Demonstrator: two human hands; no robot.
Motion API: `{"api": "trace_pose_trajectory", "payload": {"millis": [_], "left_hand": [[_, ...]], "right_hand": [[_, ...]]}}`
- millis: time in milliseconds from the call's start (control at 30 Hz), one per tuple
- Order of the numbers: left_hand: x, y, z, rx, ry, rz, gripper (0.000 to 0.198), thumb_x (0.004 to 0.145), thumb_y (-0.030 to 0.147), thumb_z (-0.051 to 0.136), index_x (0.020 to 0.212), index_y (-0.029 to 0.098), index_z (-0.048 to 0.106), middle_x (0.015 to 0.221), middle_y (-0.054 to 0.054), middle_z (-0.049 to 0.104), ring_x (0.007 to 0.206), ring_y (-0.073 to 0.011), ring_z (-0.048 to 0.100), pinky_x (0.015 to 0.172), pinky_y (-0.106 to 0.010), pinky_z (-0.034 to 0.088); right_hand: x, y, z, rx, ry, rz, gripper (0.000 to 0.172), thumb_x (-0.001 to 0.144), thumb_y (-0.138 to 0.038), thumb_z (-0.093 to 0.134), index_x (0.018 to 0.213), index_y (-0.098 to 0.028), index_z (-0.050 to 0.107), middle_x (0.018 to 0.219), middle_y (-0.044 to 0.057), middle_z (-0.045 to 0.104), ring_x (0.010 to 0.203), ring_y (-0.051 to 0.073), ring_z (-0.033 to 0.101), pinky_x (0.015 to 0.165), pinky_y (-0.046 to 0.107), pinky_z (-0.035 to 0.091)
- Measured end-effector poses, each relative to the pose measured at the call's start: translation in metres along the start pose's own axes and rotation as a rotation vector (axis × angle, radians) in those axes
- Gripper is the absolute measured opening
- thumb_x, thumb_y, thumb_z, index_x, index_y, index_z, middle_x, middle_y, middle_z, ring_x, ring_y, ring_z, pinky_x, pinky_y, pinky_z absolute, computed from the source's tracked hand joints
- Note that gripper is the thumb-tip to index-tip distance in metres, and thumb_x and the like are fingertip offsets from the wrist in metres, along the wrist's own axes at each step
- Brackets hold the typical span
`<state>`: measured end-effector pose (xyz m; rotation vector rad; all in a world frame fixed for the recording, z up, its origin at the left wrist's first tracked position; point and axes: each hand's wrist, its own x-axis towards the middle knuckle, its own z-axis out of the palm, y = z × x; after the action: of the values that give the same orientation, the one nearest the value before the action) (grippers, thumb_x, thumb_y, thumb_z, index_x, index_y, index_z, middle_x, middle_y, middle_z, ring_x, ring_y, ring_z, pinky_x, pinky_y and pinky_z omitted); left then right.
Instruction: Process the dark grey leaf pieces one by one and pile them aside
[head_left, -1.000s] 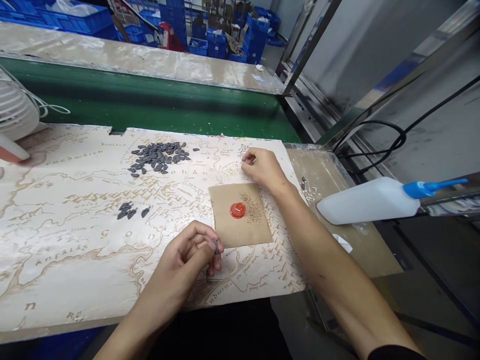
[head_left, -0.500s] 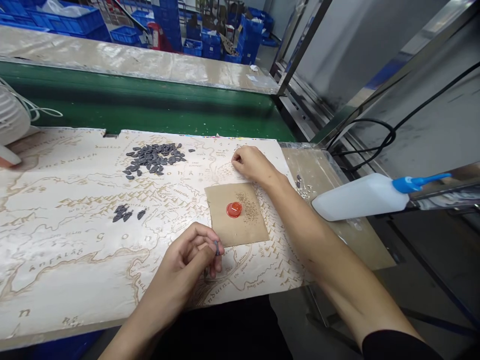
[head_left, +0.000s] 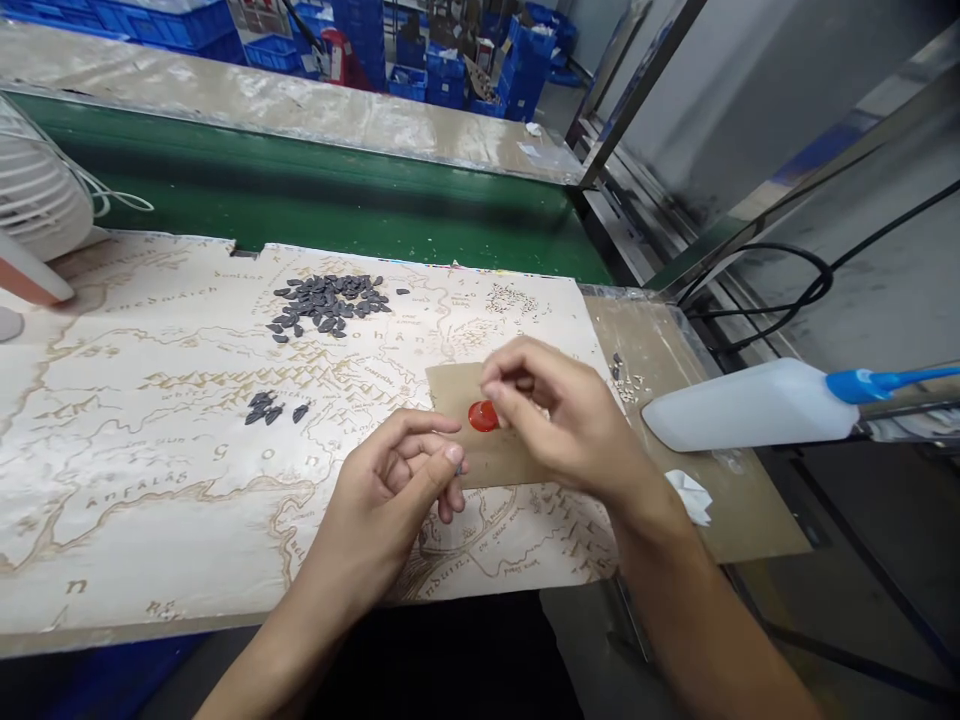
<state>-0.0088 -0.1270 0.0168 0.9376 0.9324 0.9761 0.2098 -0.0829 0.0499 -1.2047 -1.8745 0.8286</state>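
In the head view my left hand (head_left: 394, 485) pinches a small dark grey piece (head_left: 460, 467) between thumb and fingers, mostly covered by them. My right hand (head_left: 570, 415) is held over the right part of a square brown card (head_left: 491, 467), thumb and forefinger pressed together. Whatever lies in that pinch is too small to make out. Between the hands, a glossy red blob (head_left: 481, 416) sits on the card. To the left are a small cluster (head_left: 261, 408) and a larger pile (head_left: 322, 300) of dark leaf-shaped pieces. Tiny pale bits (head_left: 514, 298) lie scattered beyond my right hand.
A map-printed sheet (head_left: 150, 530) covers the table. At right lie a white squeeze bottle (head_left: 750, 405) with a blue nozzle and a crumpled tissue (head_left: 690, 496). A white fan (head_left: 41, 195) stands at left. Behind runs a green belt (head_left: 337, 200), with blue crates (head_left: 525, 70) farther back.
My right hand has come back from the scattered pale bits to above the brown card, near the red blob. My left hand keeps its pinch, its forefinger now more extended. The view has shifted slightly.
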Motion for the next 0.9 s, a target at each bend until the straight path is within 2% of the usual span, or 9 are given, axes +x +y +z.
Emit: {"api": "trace_pose_trajectory", "payload": {"millis": [133,367,533,600,767,900], "left_hand": [[-0.001,0.005,0.008,-0.005,-0.058,-0.013,0.029,0.101,0.044,0.088,0.111,0.019,0.076,0.072,-0.001,0.075,0.063,-0.0160,0.070,0.060,-0.026,0.058],[-0.005,-0.010,0.011,-0.016,-0.129,-0.103,0.029,0.101,0.044,0.088,0.099,0.019,0.075,0.068,-0.001,0.074,0.063,-0.0138,0.066,0.062,-0.024,0.056],[-0.006,-0.013,0.009,-0.003,-0.164,-0.124,0.034,0.098,0.050,0.091,0.097,0.019,0.077,0.069,-0.001,0.073,0.063,-0.0138,0.064,0.062,-0.025,0.053],[-0.007,-0.014,0.008,0.017,-0.172,-0.137,0.036,0.098,0.052,0.091,0.098,0.019,0.077,0.069,-0.001,0.074,0.062,-0.0141,0.064,0.061,-0.025,0.051],[-0.008,-0.015,0.007,-0.016,-0.210,-0.185,0.042,0.095,0.058,0.093,0.097,0.019,0.077,0.071,-0.001,0.073,0.059,-0.0136,0.063,0.057,-0.025,0.049],[-0.008,-0.018,0.006,-0.036,-0.211,-0.196,0.042,0.095,0.057,0.093,0.098,0.018,0.077,0.071,-0.002,0.075,0.058,-0.0137,0.064,0.057,-0.026,0.051]], "right_hand": [[-0.041,-0.014,0.014,-0.073,0.000,-0.110,0.015,0.113,-0.016,0.065,0.110,-0.030,0.070,0.105,0.005,0.075,0.097,0.024,0.074,0.084,0.040,0.062],[-0.074,0.000,0.032,0.019,0.075,-0.093,0.021,0.112,-0.014,0.067,0.121,-0.033,0.070,0.109,0.005,0.075,0.103,0.025,0.076,0.089,0.043,0.066],[-0.085,0.003,0.040,0.296,0.194,0.100,0.014,0.108,-0.022,0.079,0.115,-0.032,0.074,0.108,0.004,0.077,0.093,0.022,0.079,0.074,0.036,0.068],[-0.085,0.004,0.040,0.366,0.208,0.138,0.015,0.106,-0.023,0.084,0.113,-0.033,0.076,0.107,0.004,0.079,0.091,0.021,0.080,0.074,0.034,0.070],[-0.086,0.002,0.037,0.430,0.112,0.145,0.013,0.107,-0.023,0.083,0.114,-0.032,0.076,0.105,0.003,0.078,0.092,0.020,0.080,0.080,0.033,0.071],[-0.084,0.005,0.037,0.451,0.077,0.131,0.011,0.110,-0.027,0.077,0.107,-0.030,0.067,0.107,0.003,0.075,0.088,0.019,0.077,0.075,0.035,0.068]]}}
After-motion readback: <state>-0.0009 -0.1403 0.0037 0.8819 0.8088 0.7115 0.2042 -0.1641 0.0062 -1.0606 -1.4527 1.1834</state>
